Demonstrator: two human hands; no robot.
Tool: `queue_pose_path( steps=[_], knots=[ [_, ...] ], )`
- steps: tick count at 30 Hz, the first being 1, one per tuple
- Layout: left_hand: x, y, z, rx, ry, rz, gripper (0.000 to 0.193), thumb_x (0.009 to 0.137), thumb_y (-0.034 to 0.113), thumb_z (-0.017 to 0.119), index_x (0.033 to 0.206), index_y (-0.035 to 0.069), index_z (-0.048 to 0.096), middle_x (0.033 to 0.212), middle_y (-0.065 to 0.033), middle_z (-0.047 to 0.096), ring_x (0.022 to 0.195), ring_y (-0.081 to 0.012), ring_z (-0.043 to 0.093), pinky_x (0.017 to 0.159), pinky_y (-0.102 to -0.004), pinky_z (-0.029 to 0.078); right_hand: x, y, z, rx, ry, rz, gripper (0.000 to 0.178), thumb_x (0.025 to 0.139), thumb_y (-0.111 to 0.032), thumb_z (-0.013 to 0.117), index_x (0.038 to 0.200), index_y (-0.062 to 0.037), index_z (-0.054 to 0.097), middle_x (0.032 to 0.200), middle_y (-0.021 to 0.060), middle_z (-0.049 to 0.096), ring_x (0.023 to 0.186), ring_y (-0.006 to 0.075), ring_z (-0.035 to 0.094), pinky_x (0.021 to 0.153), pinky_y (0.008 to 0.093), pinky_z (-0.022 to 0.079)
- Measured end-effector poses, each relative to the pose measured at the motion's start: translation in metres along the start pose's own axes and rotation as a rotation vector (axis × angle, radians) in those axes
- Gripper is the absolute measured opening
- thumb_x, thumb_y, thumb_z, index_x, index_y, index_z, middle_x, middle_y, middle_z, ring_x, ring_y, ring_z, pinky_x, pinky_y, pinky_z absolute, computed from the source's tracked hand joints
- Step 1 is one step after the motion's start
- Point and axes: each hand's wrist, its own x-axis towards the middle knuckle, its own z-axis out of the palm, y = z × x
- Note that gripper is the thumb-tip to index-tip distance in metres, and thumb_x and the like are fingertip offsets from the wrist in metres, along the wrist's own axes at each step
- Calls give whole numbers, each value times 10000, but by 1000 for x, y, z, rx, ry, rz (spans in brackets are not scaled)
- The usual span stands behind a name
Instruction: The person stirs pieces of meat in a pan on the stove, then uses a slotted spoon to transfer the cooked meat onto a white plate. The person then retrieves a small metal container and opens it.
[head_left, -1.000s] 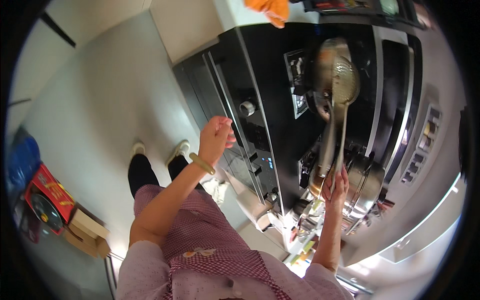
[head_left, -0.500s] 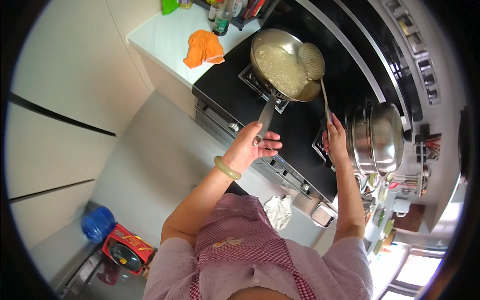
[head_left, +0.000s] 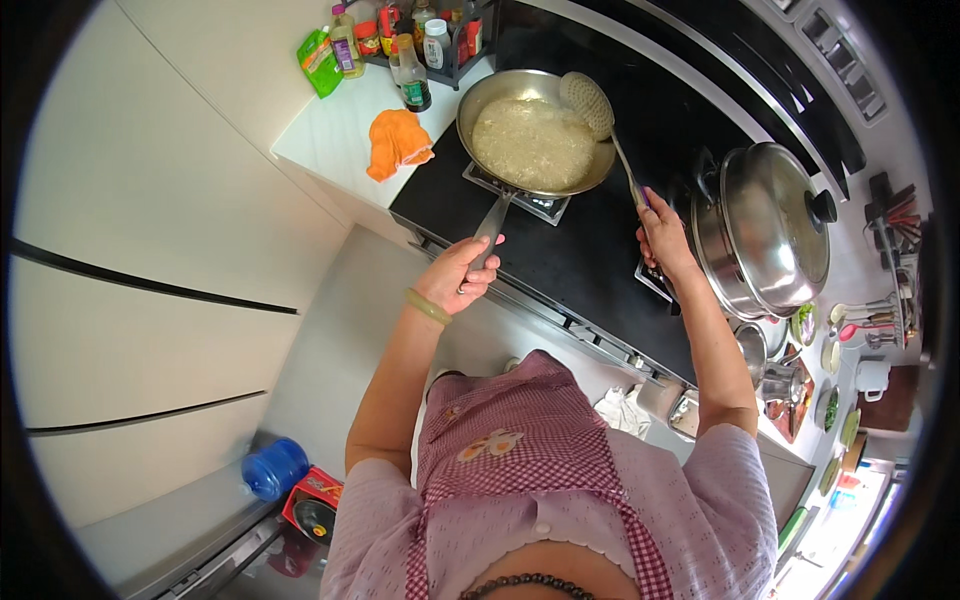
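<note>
A metal frying pan with bubbling pale liquid, probably oil, stands on the burner at the far side of the black stove. My left hand, a pale green bangle at its wrist, is closed round the pan's grey handle. In my right hand is the handle of a perforated skimmer. The skimmer's round head rests at the pan's right rim, tilted, above the liquid. No food shows on it.
Right of my right forearm stands a big lidded steel steamer pot. An orange cloth and a dark-capped sauce bottle are on the white counter at left. Behind them is a rack of bottles. Plates and pans line the right counter.
My left hand's fingers have closed round the pan handle, where they were spread before. The skimmer stays at the pan's right rim in my right hand. The whole view has shifted.
</note>
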Motion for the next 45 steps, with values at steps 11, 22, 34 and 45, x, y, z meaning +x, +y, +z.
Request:
queue_pose_path(
  steps=[11,22,34,45],
  knots=[
    [-8,18,13,163,101,-93,181,946,219,545,1100,125,529,747,-11,496,515,-45,353,395,-156,240,-37,-30,28,635,-244,526,200,999,-316,408,913,-135,395,637,5,421,417,39,349,310,168,234],
    [-9,24,13,268,152,-145,193,958,271,533,1111,159,496,739,-7,477,492,-46,354,382,-174,232,-24,-3,104,1610,-575,626,299,996,-228,376,1164,-1,473,681,1,393,425,10,345,303,154,240],
    [-8,26,13,286,117,-158,141,988,267,470,1094,175,467,761,-12,474,502,-55,356,396,-183,244,-53,14,93,931,-248,248,189,945,-158,518,1125,-127,470,624,-13,417,394,31,335,308,166,220],
    [-8,27,15,304,133,-154,160,982,271,485,1093,158,462,764,-12,470,508,-49,354,399,-182,243,-20,0,55,87,65,-55,600,925,-122,515,1465,-100,252,565,4,425,350,83,380,309,242,302]
  ],
)
